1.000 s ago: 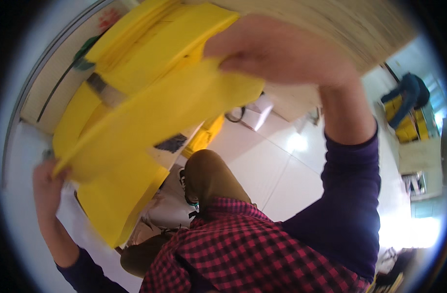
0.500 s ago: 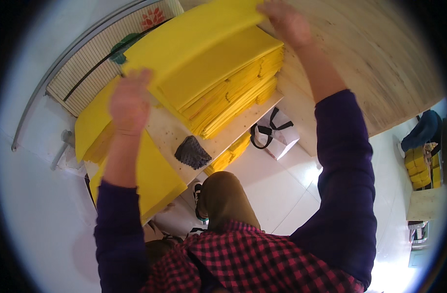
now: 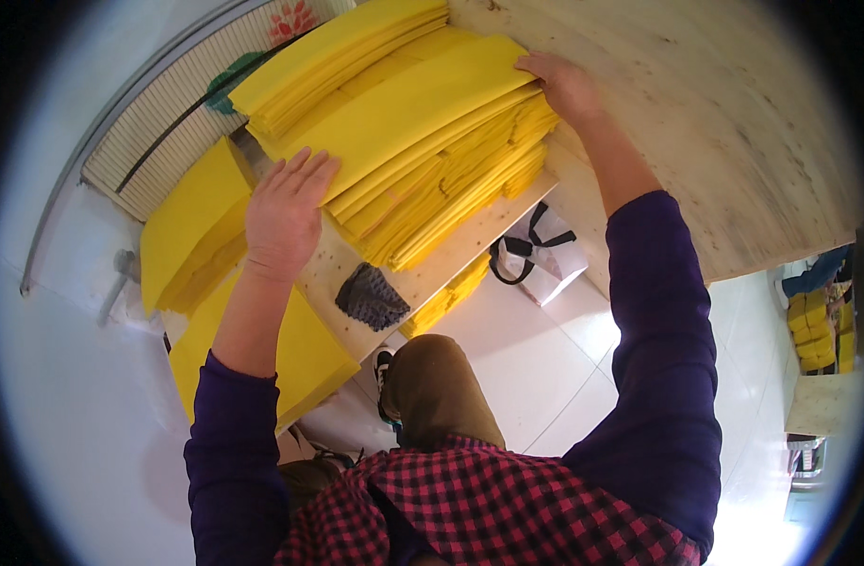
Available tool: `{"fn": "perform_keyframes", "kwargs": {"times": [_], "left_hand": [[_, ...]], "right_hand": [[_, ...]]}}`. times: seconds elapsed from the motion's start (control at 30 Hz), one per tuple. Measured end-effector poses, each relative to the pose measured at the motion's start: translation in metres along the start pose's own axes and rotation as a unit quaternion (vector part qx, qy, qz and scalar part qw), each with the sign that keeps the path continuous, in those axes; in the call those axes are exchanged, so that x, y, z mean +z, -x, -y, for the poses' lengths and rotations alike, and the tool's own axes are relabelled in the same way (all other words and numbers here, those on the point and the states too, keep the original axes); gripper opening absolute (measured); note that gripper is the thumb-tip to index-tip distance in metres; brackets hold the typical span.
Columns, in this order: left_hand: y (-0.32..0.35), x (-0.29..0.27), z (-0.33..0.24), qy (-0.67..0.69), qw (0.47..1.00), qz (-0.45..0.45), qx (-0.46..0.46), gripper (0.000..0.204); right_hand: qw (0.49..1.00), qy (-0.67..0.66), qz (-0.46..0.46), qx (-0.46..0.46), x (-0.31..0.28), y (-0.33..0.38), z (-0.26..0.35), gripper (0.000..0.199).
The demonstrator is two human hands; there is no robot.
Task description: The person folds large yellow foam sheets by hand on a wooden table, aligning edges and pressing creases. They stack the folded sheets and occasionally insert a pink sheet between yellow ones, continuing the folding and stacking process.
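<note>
Pressing down flat, that's where I am: my left hand (image 3: 286,212) lies palm-down, fingers spread wide, on the near left end of the top yellow sheet (image 3: 423,113), gripping nothing. My right hand (image 3: 564,85) is out at the far right corner of the same sheet, fingers curled over its edge; whether they pinch it or just rest there, I can't tell from this angle. The sheet crowns a thick yellow stack (image 3: 451,189) on the wooden table (image 3: 715,123), and its long axis runs from my left hand up and to the right toward my right hand, so I've got one hand at each end. The left is the nearer one, close to the table's front edge; the right arm is stretched well out. More yellow sheets (image 3: 191,226) sit just left of my left wrist, and a dark knitted glove (image 3: 371,297) lies on the table edge below the stack. A white bag (image 3: 540,255) stands on the tiled floor (image 3: 536,377).
</note>
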State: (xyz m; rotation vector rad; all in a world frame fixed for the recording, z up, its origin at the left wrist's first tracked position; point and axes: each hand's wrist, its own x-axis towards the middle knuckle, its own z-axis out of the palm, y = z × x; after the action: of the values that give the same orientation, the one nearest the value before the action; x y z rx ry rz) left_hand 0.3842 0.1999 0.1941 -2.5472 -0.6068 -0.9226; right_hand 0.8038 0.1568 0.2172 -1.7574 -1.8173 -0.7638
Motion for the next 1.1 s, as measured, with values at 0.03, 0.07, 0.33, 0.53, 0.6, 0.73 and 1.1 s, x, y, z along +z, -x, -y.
{"fn": "perform_keyframes", "kwargs": {"times": [0.03,0.07,0.33,0.53,0.6,0.73,1.1], "left_hand": [[0.0,0.0,-0.002,-0.001,1.0,0.009,0.002,0.045],[0.0,0.0,-0.003,-0.003,1.0,0.018,0.001,0.046],[0.003,-0.003,-0.008,0.024,0.998,0.058,-0.009,0.051],[0.009,-0.003,-0.009,0.102,0.991,0.074,-0.034,0.053],[0.016,-0.002,-0.009,0.198,0.978,0.033,-0.053,0.051],[0.022,0.001,-0.008,0.446,0.868,-0.086,-0.201,0.05],[-0.026,0.002,-0.038,0.689,0.559,-0.221,-0.406,0.065]], "right_hand": [[1.0,0.0,0.008,-0.002,0.001,-0.001,-0.001,0.039],[1.0,-0.001,0.016,-0.005,0.003,-0.002,-0.002,0.038],[0.998,-0.011,0.035,-0.055,0.0,-0.003,-0.014,0.04],[0.997,-0.042,0.04,-0.043,0.0,0.001,-0.027,0.048],[0.998,-0.066,0.013,-0.013,0.003,0.003,-0.029,0.048],[0.971,-0.203,-0.083,0.093,0.009,0.018,-0.019,0.041],[0.87,-0.376,-0.162,0.276,-0.006,0.071,0.059,0.05]]}}
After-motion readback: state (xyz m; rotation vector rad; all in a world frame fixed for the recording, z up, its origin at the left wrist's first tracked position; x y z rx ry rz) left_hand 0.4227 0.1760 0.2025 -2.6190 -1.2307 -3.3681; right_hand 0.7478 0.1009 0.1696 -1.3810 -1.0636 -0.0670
